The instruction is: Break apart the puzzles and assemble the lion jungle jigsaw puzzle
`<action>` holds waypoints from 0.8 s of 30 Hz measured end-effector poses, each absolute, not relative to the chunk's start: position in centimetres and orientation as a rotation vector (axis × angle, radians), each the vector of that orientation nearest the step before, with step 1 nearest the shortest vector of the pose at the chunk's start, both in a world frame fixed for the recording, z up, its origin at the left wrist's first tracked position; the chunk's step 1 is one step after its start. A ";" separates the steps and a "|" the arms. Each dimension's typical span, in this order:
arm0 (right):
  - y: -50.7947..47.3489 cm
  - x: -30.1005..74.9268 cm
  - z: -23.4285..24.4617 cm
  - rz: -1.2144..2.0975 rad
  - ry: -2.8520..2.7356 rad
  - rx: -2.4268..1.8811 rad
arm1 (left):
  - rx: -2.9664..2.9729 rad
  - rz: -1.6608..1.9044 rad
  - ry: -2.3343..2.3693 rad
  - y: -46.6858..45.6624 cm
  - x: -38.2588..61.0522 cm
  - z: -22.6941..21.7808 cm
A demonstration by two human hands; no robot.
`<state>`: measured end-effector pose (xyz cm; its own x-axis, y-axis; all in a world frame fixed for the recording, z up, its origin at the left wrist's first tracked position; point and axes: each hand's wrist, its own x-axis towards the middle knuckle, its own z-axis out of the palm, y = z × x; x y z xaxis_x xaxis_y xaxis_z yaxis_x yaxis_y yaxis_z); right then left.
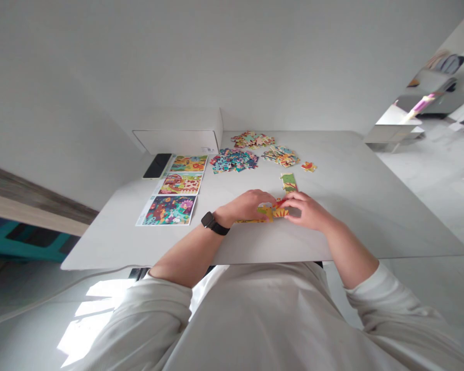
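Near the front of the table, my left hand (252, 204) curls over a group of yellow jigsaw puzzle pieces (265, 210), its thumb and fingers closed on their edges and partly covering them. From the other side my right hand (308, 211) grips a red and yellow puzzle piece (281, 212) between thumb and fingers, against that group. Whether these pieces interlock is hidden by the fingers. Just beyond the right fingertips lies a green puzzle section (288, 182) with a tree branch on it. A loose orange-red piece (309, 166) lies farther back.
Behind my hands are heaps of puzzle pieces: a blue one (235, 161), an orange one (281, 156) and a reddish one (251, 138). Three picture cards (172, 210) lie at left, beside a dark phone (157, 166). A white box (178, 140) stands against the wall.
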<state>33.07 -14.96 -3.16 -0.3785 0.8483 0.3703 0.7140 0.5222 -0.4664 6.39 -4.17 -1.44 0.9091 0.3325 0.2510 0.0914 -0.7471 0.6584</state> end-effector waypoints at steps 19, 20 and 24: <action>-14.9 33.3 -4.8 0.288 -2.287 -1.309 | 2.436 0.362 0.378 -4.1 6.5 -2.1; -14.9 33.3 -4.9 0.287 -2.298 -1.305 | 2.435 0.355 0.383 -4.1 6.5 -2.0; -14.7 33.5 -4.8 0.285 -2.257 -1.297 | 2.400 0.375 0.416 -4.3 6.2 -1.7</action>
